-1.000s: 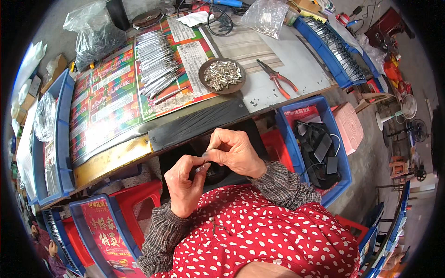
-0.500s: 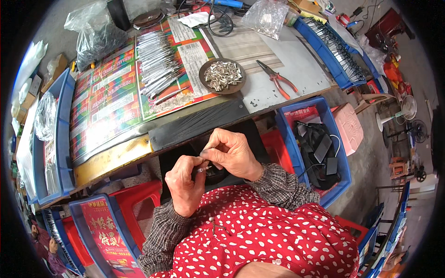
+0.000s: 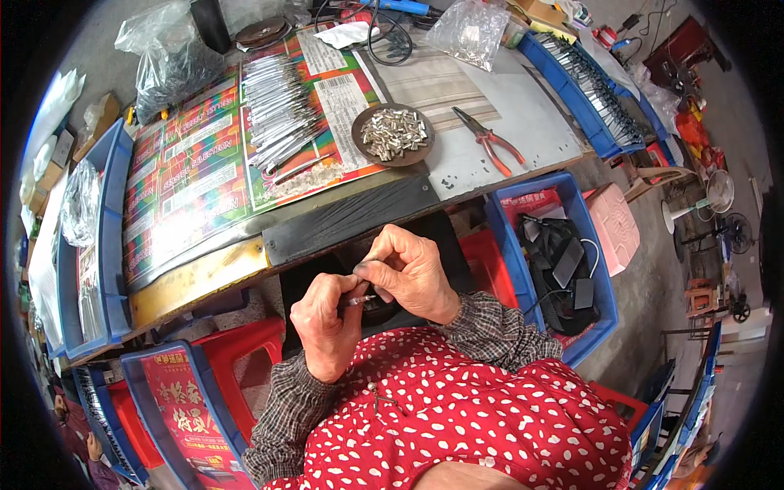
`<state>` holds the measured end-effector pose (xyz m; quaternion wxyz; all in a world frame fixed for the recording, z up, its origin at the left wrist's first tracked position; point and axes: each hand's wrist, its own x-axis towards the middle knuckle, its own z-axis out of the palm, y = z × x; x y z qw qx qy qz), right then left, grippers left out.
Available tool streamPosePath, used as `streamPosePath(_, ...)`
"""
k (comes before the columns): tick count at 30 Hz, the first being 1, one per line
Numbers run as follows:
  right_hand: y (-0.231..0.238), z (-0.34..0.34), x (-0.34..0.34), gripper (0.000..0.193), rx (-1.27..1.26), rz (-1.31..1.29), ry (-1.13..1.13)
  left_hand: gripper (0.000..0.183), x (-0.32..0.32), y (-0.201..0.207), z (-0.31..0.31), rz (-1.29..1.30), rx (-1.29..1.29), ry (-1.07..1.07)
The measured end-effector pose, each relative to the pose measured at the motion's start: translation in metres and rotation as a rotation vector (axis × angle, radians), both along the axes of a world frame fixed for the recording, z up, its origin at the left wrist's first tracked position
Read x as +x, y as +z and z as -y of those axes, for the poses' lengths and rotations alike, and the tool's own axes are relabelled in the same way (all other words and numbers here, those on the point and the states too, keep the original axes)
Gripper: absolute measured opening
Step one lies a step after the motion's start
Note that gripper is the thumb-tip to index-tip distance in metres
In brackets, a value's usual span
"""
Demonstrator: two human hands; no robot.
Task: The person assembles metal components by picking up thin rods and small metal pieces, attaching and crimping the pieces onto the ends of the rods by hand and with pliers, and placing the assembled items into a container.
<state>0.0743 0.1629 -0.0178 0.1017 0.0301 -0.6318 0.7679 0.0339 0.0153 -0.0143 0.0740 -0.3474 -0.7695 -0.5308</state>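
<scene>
My left hand (image 3: pixel 327 322) and my right hand (image 3: pixel 412 278) meet at the front edge of the workbench, thumbs and fingertips pinched close together. A small thin silvery piece (image 3: pixel 358 300) sticks out from under the left fingers; most of it is hidden, so its kind is unclear. The right fingers close on the same spot, and whatever lies in them is covered. Beyond the hands, a round dark dish (image 3: pixel 357 144) holds many short metal tubes (image 3: pixel 394 133). A pile of slim silvery rods (image 3: pixel 278 110) lies left of it, and red-handled pliers (image 3: pixel 490 143) lie right.
A blue crate (image 3: pixel 600 327) with a black bag and cables stands at right below the bench. Another blue bin (image 3: pixel 118 237) sits at left, and a blue tray of dark-ended parts (image 3: pixel 588 90) at far right. Red stools (image 3: pixel 245 347) stand under the bench.
Almost nothing differs. Both hands stay pinched together in the same place, with only a slight shift of the fingers.
</scene>
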Motion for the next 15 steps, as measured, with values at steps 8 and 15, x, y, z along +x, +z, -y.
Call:
streamPosePath(8,0.002,-0.014,-0.003,0.012,-0.018,0.028,0.132,0.013,-0.004,-0.003,0.008,0.255,-0.015,-0.133)
streamPosePath(15,0.004,0.001,-0.002,0.013,0.05,-0.014,-0.039,0.016,0.0,0.0,-0.001,-0.061,0.001,0.022)
